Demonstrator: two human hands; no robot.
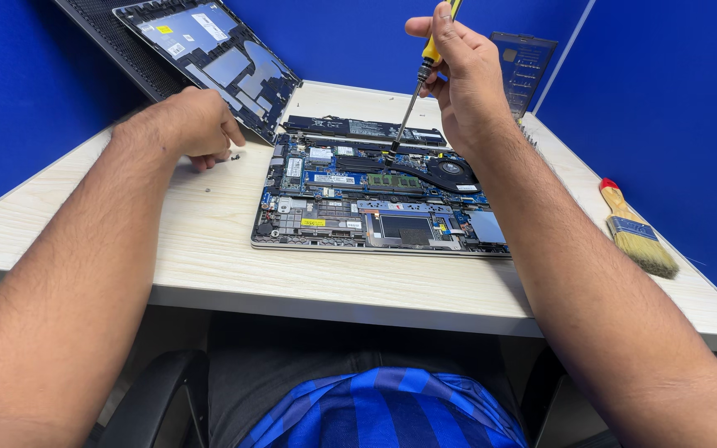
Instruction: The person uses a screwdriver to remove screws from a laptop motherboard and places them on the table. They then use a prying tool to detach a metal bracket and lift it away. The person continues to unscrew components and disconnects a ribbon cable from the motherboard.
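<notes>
left hand (197,126): upper left of the frame, curled shut, knuckles down on the table (209,249), fingertips at small loose screws (231,156); whether it pinches one I cannot tell.
bottom cover (209,58): propped just behind that hand, leaning away.
opened laptop (379,195): centre of the frame, long axis left to right, between both hands.
screwdriver (412,91): yellow handle top centre, shaft slanting down-left, tip touching the laptop's far edge beside the long black battery (358,129).
right hand (462,79): upper centre-right, closed round the screwdriver handle; the nearer hand to the laptop's interior.
brush (636,232): right edge, well apart.
</notes>
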